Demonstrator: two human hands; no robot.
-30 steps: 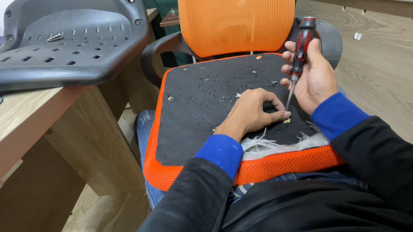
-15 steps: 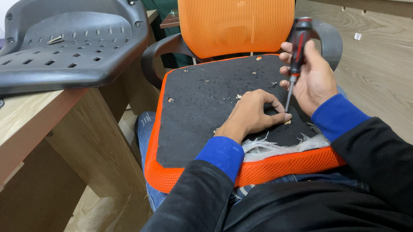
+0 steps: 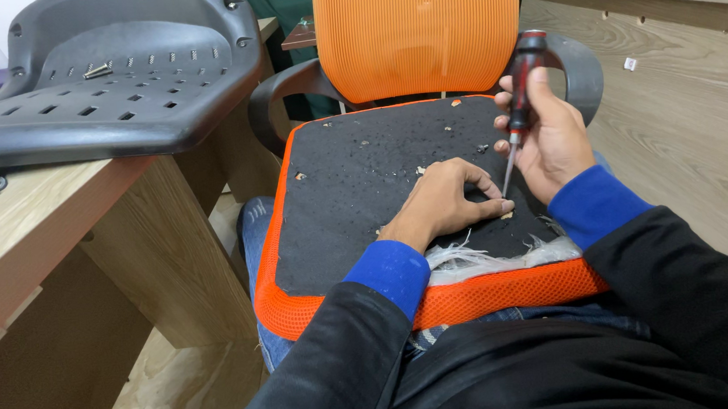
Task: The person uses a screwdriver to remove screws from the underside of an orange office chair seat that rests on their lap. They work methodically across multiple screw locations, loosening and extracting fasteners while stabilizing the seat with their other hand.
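From the head camera, the right hand (image 3: 551, 140) is clenched around a screwdriver (image 3: 519, 103) with a red and black handle, its shaft angled down and its tip set on the black underside of an orange seat cushion (image 3: 362, 187) that lies across the person's lap. The left hand (image 3: 444, 199) grasps nothing: it rests on the black fabric, fingertips (image 3: 498, 206) pressed down just beside the tool's tip, where a small pale chip sits. Frayed white stuffing (image 3: 491, 255) shows at the near edge of the cushion, and pale crumbs dot the fabric. Over the last 1 second the handle has risen a little and swung nearer to upright, with the thumb coming up along it, while the tip and the left hand have stayed on the same spot; I judge this as the person settling the tool onto 1 point rather than moving on. Behind stands an orange mesh chair back (image 3: 418, 24), and a grey plastic seat shell (image 3: 107, 78) lies on a wooden desk (image 3: 42, 233) to the left.
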